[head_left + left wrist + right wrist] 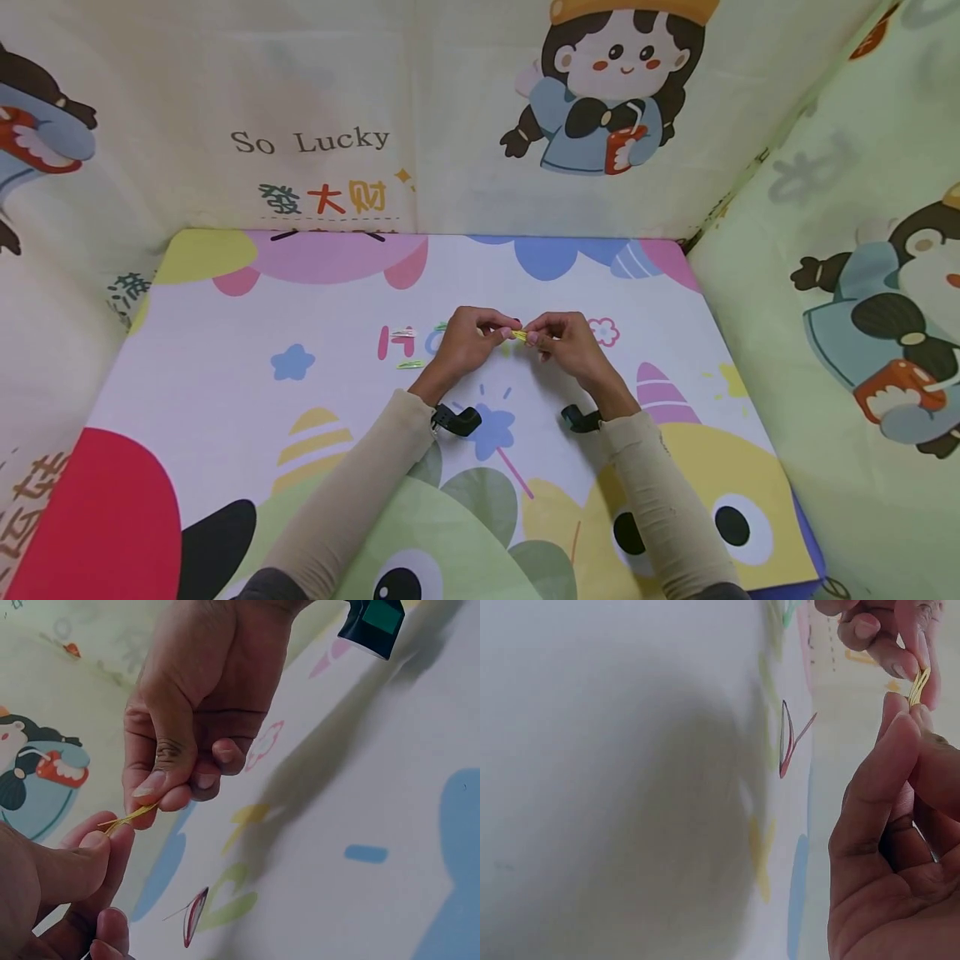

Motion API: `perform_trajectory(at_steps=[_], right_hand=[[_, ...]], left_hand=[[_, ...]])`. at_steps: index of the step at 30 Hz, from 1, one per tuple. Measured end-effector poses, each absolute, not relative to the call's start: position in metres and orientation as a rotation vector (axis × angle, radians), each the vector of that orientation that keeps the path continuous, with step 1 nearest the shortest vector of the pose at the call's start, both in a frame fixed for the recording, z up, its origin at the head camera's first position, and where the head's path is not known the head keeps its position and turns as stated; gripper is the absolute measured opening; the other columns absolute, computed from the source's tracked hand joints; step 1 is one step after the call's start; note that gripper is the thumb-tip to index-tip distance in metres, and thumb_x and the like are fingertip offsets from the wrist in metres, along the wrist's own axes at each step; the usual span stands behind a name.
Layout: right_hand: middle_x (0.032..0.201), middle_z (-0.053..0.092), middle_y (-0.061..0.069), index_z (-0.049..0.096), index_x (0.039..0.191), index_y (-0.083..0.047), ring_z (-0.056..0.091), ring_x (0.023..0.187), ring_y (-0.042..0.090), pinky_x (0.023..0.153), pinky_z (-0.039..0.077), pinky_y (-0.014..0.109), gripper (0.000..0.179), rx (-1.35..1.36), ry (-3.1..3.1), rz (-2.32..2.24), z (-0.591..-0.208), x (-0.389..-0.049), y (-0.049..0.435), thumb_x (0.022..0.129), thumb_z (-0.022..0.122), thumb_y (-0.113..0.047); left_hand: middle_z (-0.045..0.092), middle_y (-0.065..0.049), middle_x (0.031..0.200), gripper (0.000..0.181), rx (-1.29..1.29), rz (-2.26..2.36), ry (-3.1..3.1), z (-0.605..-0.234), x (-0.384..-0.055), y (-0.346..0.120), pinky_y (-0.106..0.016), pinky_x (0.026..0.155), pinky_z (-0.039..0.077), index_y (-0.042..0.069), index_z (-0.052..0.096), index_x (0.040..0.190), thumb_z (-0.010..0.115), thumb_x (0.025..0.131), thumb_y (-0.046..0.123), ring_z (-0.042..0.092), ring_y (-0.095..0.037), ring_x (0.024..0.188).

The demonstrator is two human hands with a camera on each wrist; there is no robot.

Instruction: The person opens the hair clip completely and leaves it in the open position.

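Between my two hands, above the table, is a small yellow snap hair clip (519, 335). My left hand (467, 343) pinches one end of it between thumb and index finger. The other end is pinched by the thumb and index finger of my right hand (573, 348). Seen from the left wrist, the yellow clip (135, 815) has a thin strip standing apart from its body. Fingertips hide both of its ends. A dark red hair clip (196, 916) lies on the table beyond the hands, its thin prong lifted away from the frame.
Left of my left hand lie a pale hair clip (403, 333), a yellow-green clip (410, 365) and a green clip (441, 326), partly hidden. The white table mat (225, 375) carries printed cartoons and letters. Printed cloth walls (450, 100) enclose the table at the back and sides.
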State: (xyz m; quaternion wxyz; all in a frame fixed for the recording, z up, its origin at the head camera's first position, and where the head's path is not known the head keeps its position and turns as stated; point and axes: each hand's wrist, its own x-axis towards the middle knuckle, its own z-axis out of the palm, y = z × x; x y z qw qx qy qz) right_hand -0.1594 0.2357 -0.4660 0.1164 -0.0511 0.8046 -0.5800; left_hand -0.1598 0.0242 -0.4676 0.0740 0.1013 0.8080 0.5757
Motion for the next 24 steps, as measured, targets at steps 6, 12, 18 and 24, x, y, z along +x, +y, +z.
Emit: perform_trajectory(at_steps=[6, 12, 18, 24], right_hand=[[0.085, 0.076, 0.003, 0.077, 0.106, 0.006, 0.061, 0.069, 0.012, 0.061, 0.055, 0.025, 0.014, -0.153, 2.274, -1.767, -0.468, -0.160, 0.237, 0.098, 0.074, -0.005], [0.093, 0.074, 0.018, 0.076, 0.108, 0.002, 0.059, 0.072, 0.014, 0.062, 0.055, 0.026, 0.014, -0.175, 2.296, -1.775, -0.467, -0.161, 0.236, 0.099, 0.074, -0.007], [0.099, 0.071, 0.027, 0.076, 0.108, -0.001, 0.060, 0.077, 0.018, 0.062, 0.057, 0.029, 0.011, -0.187, 2.385, -1.643, -0.465, -0.161, 0.236, 0.098, 0.075, -0.006], [0.087, 0.071, 0.010, 0.079, 0.102, -0.011, 0.062, 0.074, 0.023, 0.059, 0.056, 0.028, 0.015, -0.242, 2.590, -1.318, -0.467, -0.162, 0.233, 0.089, 0.086, -0.010]], left_hand=[[0.082, -0.002, 0.113, 0.015, 0.309, 1.764, 2.419, -0.470, -0.158, 0.021, -0.029, 0.083, 0.049, 0.012, 0.085, 0.111, 0.075, 0.099, 0.011, 0.064, -0.019, 0.097], [0.082, 0.001, 0.105, 0.016, 0.353, 1.565, 2.667, -0.472, -0.155, 0.025, -0.032, 0.084, 0.049, 0.018, 0.083, 0.111, 0.080, 0.096, 0.015, 0.061, -0.019, 0.096], [0.080, 0.001, 0.095, 0.016, 0.429, 1.178, 2.946, -0.472, -0.151, 0.033, -0.031, 0.075, 0.047, 0.017, 0.082, 0.107, 0.085, 0.092, 0.021, 0.053, -0.017, 0.092], [0.073, 0.004, 0.086, 0.008, 0.412, 0.984, 3.007, -0.477, -0.151, 0.037, -0.029, 0.070, 0.047, 0.020, 0.082, 0.098, 0.085, 0.092, 0.024, 0.050, -0.016, 0.090]])
